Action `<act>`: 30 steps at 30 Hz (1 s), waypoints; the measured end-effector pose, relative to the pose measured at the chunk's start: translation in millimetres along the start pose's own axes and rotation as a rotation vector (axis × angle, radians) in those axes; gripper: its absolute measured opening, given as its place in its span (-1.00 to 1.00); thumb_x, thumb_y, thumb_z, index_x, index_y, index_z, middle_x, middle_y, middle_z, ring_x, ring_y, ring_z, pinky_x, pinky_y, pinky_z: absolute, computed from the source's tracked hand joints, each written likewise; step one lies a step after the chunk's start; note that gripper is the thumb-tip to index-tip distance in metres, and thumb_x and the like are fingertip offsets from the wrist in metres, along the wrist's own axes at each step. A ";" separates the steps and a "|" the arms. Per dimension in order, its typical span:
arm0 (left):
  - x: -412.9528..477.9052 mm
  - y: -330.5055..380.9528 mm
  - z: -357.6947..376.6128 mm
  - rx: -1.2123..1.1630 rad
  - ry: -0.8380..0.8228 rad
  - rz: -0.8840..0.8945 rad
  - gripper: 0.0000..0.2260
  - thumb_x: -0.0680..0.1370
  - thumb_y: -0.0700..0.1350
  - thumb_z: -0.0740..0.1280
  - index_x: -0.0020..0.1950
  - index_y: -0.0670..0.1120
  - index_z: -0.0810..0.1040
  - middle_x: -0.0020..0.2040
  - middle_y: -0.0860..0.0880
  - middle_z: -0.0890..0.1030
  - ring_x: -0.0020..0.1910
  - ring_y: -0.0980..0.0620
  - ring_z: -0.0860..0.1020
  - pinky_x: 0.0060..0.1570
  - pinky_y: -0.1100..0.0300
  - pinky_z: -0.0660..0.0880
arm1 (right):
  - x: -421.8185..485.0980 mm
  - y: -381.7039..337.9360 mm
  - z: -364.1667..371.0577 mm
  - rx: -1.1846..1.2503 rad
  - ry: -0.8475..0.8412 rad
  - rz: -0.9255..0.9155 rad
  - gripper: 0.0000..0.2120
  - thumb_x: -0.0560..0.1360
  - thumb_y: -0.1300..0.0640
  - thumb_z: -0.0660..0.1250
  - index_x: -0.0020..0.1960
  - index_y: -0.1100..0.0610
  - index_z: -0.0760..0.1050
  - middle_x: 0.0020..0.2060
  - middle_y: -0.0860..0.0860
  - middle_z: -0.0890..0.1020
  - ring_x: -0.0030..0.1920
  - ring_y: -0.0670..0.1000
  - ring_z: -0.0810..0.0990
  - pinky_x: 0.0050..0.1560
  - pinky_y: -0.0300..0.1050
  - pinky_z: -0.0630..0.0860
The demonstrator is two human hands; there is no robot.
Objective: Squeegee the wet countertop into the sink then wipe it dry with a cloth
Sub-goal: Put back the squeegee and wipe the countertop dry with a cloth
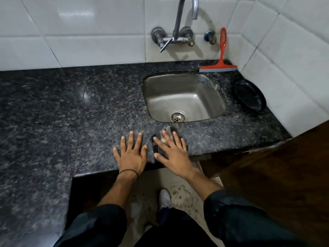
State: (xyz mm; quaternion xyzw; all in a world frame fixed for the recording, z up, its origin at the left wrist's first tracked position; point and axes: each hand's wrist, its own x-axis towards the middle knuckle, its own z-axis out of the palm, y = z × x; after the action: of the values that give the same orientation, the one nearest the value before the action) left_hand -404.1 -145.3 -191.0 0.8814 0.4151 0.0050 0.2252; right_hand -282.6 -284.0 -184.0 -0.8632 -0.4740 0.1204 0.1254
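A red squeegee (221, 50) with a grey blade stands on the dark speckled granite countertop (71, 107), leaning against the tiled wall behind the steel sink (160, 91). Nobody is touching it. In front of the sink, near the counter's front edge, lies a dark cloth (156, 141) with a pale patch. My right hand (171, 152) rests flat on it with the fingers spread, covering most of it. Just to its left, my left hand (130, 154) lies flat on the bare stone, fingers apart, holding nothing.
A wall-mounted tap (178, 24) hangs over the sink, with a small valve (210, 36) beside it. A black round dish (249, 94) sits on the counter right of the sink, by the corner wall. The counter extends far left and wraps toward me.
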 end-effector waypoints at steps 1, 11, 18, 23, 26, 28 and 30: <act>0.4 -0.2 0.0 0.001 0.007 0.005 -0.52 0.65 0.21 -0.03 0.58 0.25 0.01 0.62 0.13 -0.07 0.60 -0.04 -0.16 0.49 -0.22 -0.22 | -5.6 11.1 -5.2 -0.023 -0.027 -0.078 -0.39 0.55 -0.35 0.10 0.54 -0.34 0.02 0.60 -0.21 -0.07 0.60 0.05 -0.17 0.52 0.16 -0.19; 6.6 23.7 -17.3 -0.018 0.216 0.189 -0.67 0.59 0.01 0.14 0.26 -0.06 0.54 0.25 -0.11 0.60 0.22 -0.22 0.52 0.19 -0.11 0.47 | -25.8 127.4 -62.0 -0.103 0.095 0.394 -0.43 0.55 -0.18 0.20 0.53 -0.27 0.14 0.57 -0.08 0.14 0.53 0.20 0.08 0.42 0.25 0.16; 17.3 103.1 -11.3 -0.170 0.213 0.401 -0.73 0.54 -0.04 0.25 0.16 -0.04 0.64 -0.15 -0.19 0.69 -0.12 -0.23 0.64 -0.16 -0.03 0.56 | -9.6 129.7 -72.6 -0.079 0.227 0.335 -0.52 0.47 0.17 0.31 0.37 -0.06 0.42 0.28 0.06 0.39 0.17 0.22 0.39 0.16 0.07 0.47; 47.9 168.0 5.0 -0.135 0.171 0.456 -0.69 0.50 0.01 0.19 0.10 -0.01 0.65 -0.14 -0.23 0.69 -0.12 -0.30 0.62 -0.19 -0.05 0.52 | -12.3 178.3 -113.1 0.227 0.211 0.239 -0.54 0.37 0.24 0.36 0.24 -0.01 0.60 0.15 -0.03 0.55 0.07 0.01 0.58 0.15 -0.19 0.45; 73.4 210.5 17.0 -0.128 0.133 0.449 -0.74 0.54 -0.01 0.23 0.11 -0.04 0.65 -0.10 -0.24 0.69 -0.08 -0.31 0.62 -0.17 -0.04 0.51 | -9.6 222.4 -145.3 0.349 0.250 0.299 -0.59 0.36 0.21 0.41 0.20 0.00 0.64 0.03 -0.04 0.58 -0.02 -0.05 0.58 -0.05 -0.30 0.40; 90.3 234.5 22.6 -0.156 0.115 0.451 -0.74 0.54 -0.03 0.24 0.12 -0.03 0.65 -0.06 -0.17 0.70 -0.06 -0.24 0.63 -0.13 0.01 0.52 | -1.1 253.4 -168.9 0.381 0.278 0.324 -0.60 0.39 0.19 0.42 0.22 -0.01 0.63 0.01 -0.05 0.56 -0.04 -0.09 0.54 -0.11 -0.34 0.32; 108.4 259.2 26.7 -0.197 0.105 0.470 -0.69 0.51 -0.03 0.21 0.12 -0.06 0.66 -0.02 -0.11 0.70 -0.07 -0.15 0.64 -0.07 0.04 0.57 | 15.3 285.1 -194.6 0.415 0.334 0.338 -0.59 0.41 0.19 0.42 0.26 -0.01 0.61 0.03 -0.06 0.54 0.02 -0.07 0.55 -0.05 -0.32 0.36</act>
State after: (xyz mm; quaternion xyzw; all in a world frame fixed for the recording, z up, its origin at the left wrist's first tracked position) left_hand -138.7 -219.8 -130.4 0.9259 0.2076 0.1436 0.2809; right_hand 13.7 -439.0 -96.8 -0.8936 -0.2619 0.0901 0.3533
